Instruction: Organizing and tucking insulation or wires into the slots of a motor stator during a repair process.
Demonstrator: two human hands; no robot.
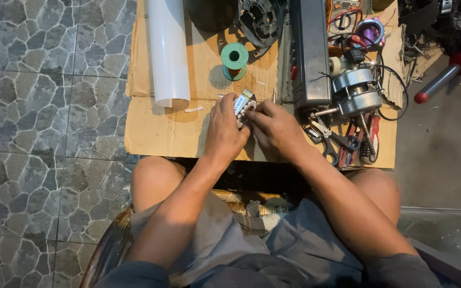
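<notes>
Knees and grey shorts sat closest to me, at six o'clock, with the cardboard (156, 133) spread on the floor just beyond them as my surface. Both hands were together over its near edge: my left hand (224, 130) and my right hand (274, 127) were each closed on the small box (244, 104), a white and blue pack with a row of little parts showing along its side. It was held between my fingertips, just above the cardboard.

My grip looked light, so I judged the box could slip or tip and scatter its small parts across the cardboard, where they could roll off onto the stone floor at nine o'clock. At twelve o'clock the green spool (234, 60) stood upright near my knuckles; a quick lift of the left hand could have knocked it over. The white tube (167, 50) lay at eleven o'clock and would roll if bumped. At three o'clock the motor (356, 96) with its shaft, and the pliers (329, 141) just beside my right wrist, could have caught my arm had I pulled back carelessly.
</notes>
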